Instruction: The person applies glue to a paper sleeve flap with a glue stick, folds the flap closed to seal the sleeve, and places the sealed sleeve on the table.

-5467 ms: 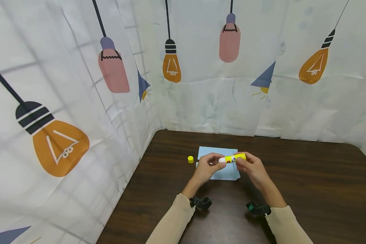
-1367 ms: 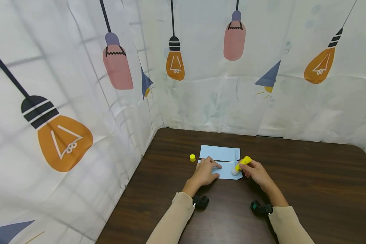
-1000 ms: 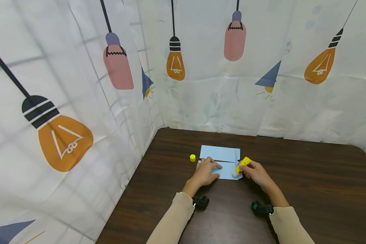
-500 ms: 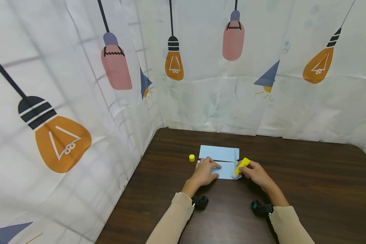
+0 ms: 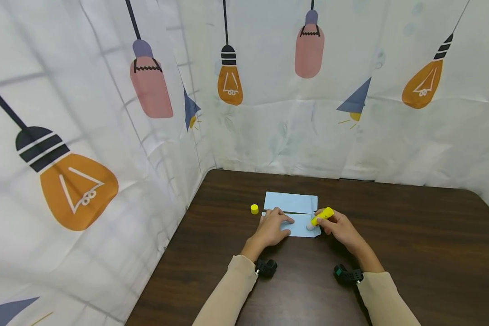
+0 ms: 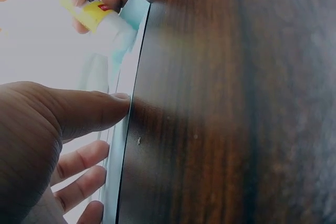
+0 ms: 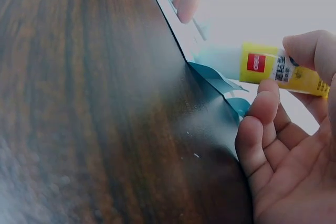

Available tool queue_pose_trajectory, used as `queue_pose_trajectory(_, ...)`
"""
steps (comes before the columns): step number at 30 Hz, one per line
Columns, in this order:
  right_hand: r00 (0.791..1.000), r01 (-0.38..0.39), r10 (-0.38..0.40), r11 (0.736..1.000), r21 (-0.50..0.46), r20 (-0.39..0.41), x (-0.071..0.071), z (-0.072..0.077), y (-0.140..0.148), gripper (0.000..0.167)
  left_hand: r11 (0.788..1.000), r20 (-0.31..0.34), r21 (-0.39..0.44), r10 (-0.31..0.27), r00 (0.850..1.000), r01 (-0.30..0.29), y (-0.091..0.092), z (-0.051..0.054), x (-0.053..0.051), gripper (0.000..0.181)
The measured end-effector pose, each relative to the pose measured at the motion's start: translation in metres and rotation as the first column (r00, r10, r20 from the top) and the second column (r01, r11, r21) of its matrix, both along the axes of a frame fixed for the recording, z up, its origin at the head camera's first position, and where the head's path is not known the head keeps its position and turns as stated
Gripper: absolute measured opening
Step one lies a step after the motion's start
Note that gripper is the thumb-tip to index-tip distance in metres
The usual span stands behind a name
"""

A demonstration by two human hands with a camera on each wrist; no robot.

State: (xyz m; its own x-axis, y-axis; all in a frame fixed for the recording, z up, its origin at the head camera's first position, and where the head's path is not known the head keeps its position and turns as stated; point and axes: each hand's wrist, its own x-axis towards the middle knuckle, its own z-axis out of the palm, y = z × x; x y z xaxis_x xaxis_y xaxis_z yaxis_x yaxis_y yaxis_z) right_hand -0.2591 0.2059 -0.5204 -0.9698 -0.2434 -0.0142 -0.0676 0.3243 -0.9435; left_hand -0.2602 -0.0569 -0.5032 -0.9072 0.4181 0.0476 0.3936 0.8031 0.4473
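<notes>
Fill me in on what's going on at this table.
A person is working on light blue paper with a yellow glue stick. The right hand holds the stick tilted, its white end down at the paper's right side, apparently touching it. The left hand rests on the paper. The yellow cap is off, standing on the table left of the paper.

White lamp-print curtain (image 5: pixel 269 136) behind dark wooden table (image 5: pixel 415 235)

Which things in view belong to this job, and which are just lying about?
In the job:
glue stick, in the right hand
blue paper, under the left hand
yellow cap, apparently from the glue stick

Just around:
patterned curtain
black wristbands
</notes>
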Motion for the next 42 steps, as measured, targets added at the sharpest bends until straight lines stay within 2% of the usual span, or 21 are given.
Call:
queue_pose_trajectory(18,0.999,0.045,-0.045,0.999,-0.019,0.009,-0.0017,-0.0033,-0.0023,0.047,1.0,0.007,0.001,0.001,1.0,-0.001,0.0001,-0.0013,-0.0016,0.031)
queue_pose_trajectory(31,0.996,0.092,-0.092,0.996,-0.001,0.0,-0.0002,0.0006,-0.004,0.048,1.0,0.006,0.002,0.002,1.0,-0.002,0.002,0.0002,-0.0018,0.031)
queue_pose_trajectory(42,0.995,0.096,-0.096,0.995,-0.001,0.024,-0.0026,0.0,-0.0057,0.047,1.0,0.006,0.009,0.009,1.0,-0.009,0.0001,-0.0001,-0.0021,0.03)
